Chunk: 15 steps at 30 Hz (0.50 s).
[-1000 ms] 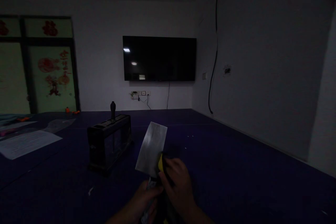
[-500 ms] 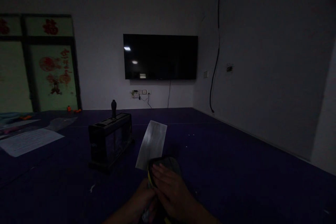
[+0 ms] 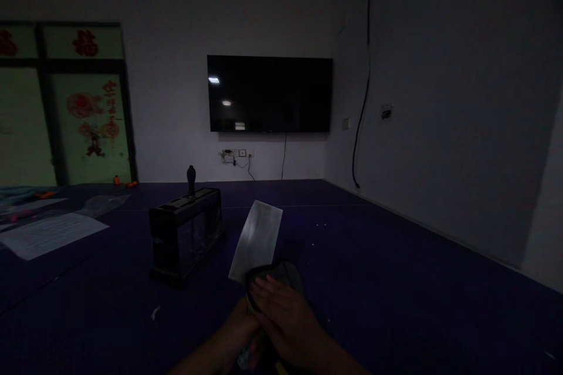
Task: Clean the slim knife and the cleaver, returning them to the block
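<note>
A cleaver [image 3: 257, 237] with a broad grey rectangular blade points away from me, tilted a little to the right. Its lower end disappears behind a dark, rounded, pad-like thing [image 3: 285, 272] with yellow at its edge, whose kind is unclear in the dim light. My left hand [image 3: 240, 328] is closed below the blade, around the hidden handle end. Over the dark pad lies my right hand [image 3: 285, 316], fingers together and curved onto it, close against the left. Left of the blade stands a black knife block [image 3: 187, 234] with one dark handle [image 3: 191, 180] sticking up.
The dark blue tabletop [image 3: 396, 281] reaches to the walls. Printed paper [image 3: 55, 234] and clear plastic [image 3: 103, 205] lie at left, near small orange items [image 3: 131, 185]. A white scrap [image 3: 155, 313] is in front of the block. A television [image 3: 270, 94] hangs ahead; a black cable [image 3: 360, 123] runs down the wall.
The blade and right hand have shifted very slightly. Less of the yellow edge on the dark pad shows now. Both hands keep their hold.
</note>
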Tool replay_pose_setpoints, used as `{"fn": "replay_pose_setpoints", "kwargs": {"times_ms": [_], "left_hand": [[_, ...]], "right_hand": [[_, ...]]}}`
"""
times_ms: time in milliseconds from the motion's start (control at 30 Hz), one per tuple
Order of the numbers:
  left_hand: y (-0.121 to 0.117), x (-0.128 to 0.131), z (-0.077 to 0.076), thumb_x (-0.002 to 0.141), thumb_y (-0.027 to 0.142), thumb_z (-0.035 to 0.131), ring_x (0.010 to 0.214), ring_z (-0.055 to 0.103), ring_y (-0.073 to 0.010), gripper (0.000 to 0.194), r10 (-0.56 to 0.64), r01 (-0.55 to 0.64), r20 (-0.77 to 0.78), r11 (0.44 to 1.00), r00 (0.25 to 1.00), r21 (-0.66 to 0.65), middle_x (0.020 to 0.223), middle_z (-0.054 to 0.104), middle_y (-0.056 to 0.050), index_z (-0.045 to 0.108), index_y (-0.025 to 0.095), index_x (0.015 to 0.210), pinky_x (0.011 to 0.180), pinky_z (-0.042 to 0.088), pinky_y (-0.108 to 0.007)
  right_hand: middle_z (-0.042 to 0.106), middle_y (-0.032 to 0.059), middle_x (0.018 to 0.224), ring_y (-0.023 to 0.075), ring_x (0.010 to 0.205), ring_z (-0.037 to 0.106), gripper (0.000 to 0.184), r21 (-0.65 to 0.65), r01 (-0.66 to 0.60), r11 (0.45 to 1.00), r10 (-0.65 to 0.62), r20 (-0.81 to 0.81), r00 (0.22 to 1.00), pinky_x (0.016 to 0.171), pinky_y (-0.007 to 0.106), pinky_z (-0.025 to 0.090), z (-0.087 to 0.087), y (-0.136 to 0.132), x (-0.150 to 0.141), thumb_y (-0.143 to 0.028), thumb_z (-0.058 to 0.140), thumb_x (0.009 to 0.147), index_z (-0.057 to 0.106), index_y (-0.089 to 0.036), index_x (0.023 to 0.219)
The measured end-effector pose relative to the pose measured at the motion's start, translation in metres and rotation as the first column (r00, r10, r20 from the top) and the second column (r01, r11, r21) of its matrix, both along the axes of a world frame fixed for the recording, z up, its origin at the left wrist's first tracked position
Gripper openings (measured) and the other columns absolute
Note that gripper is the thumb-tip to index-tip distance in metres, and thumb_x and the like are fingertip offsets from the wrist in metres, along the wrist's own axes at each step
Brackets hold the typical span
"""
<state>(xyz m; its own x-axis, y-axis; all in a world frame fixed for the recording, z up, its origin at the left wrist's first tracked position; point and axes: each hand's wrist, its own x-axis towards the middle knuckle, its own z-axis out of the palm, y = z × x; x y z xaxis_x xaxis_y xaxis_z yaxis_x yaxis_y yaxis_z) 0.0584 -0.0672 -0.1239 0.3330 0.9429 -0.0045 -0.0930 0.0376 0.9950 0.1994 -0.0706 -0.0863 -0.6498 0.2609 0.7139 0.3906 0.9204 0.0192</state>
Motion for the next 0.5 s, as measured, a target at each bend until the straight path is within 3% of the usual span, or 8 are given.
{"fn": "replay_pose_setpoints", "kwargs": {"times_ms": [200, 500], "left_hand": [[-0.0017, 0.0005, 0.0097, 0.064, 0.056, 0.059, 0.023, 0.034, -0.0065, 0.04, -0.06, 0.06, -0.039, 0.998, 0.997, 0.0, 0.03, 0.039, 0.007, 0.05, 0.017, 0.06, 0.029, 0.025, -0.017], [0.0015, -0.0001, 0.0048, 0.062, 0.06, 0.061, 0.022, 0.035, -0.0077, 0.045, -0.085, 0.085, -0.023, 0.996, 0.996, 0.012, 0.03, 0.041, 0.008, 0.053, 0.016, 0.068, 0.027, 0.027, -0.017]], "right_hand": [[0.051, 0.0085, 0.132, 0.0186, 0.126, 0.041, 0.048, -0.012, 0.024, 1.0, -0.024, 0.032, 0.999, 0.107, 0.038, 0.034, -0.0008, 0.0015, 0.0014, -0.012, 0.045, 0.087, 0.04, -0.014, 0.135], [0.045, 0.0116, 0.137, 0.0191, 0.132, 0.031, 0.042, 0.04, 0.107, 0.993, -0.112, 0.142, 0.984, 0.109, 0.039, 0.031, 0.0, 0.0033, 0.0041, -0.015, 0.041, 0.088, 0.046, -0.008, 0.129]]}}
